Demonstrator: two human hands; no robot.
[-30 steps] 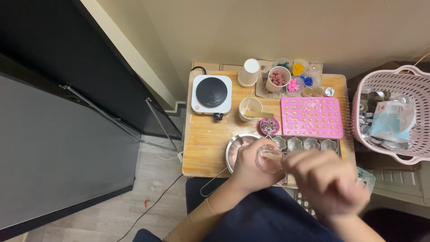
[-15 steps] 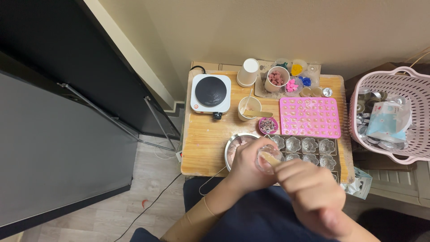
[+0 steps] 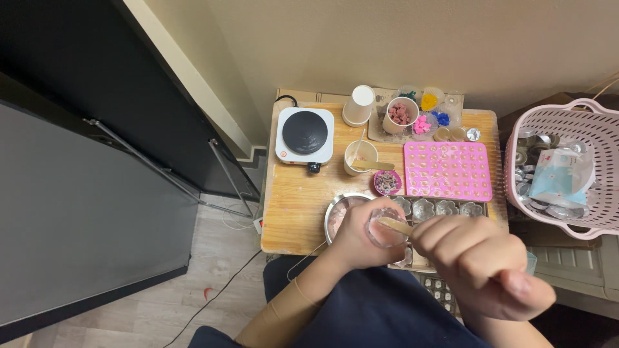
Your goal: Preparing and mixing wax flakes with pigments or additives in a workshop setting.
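Hands meet just in front of the metal bowl (image 3: 342, 216) at the near edge of the wooden desk (image 3: 296, 206). The left hand (image 3: 358, 235) is wrapped around a small clear glass cup (image 3: 385, 227), holding it beside the bowl. The right hand (image 3: 480, 264) is closed on a wooden stick (image 3: 396, 225) whose tip sits in the cup. Beyond the bowl lie a pink mould tray (image 3: 447, 171), a small purple dish (image 3: 387, 182) and a white hot plate (image 3: 305, 135). Right of the desk stands a pink basket (image 3: 599, 129).

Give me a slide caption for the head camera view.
Left hand holds a small clear cup; right hand stirs with a wooden stick.
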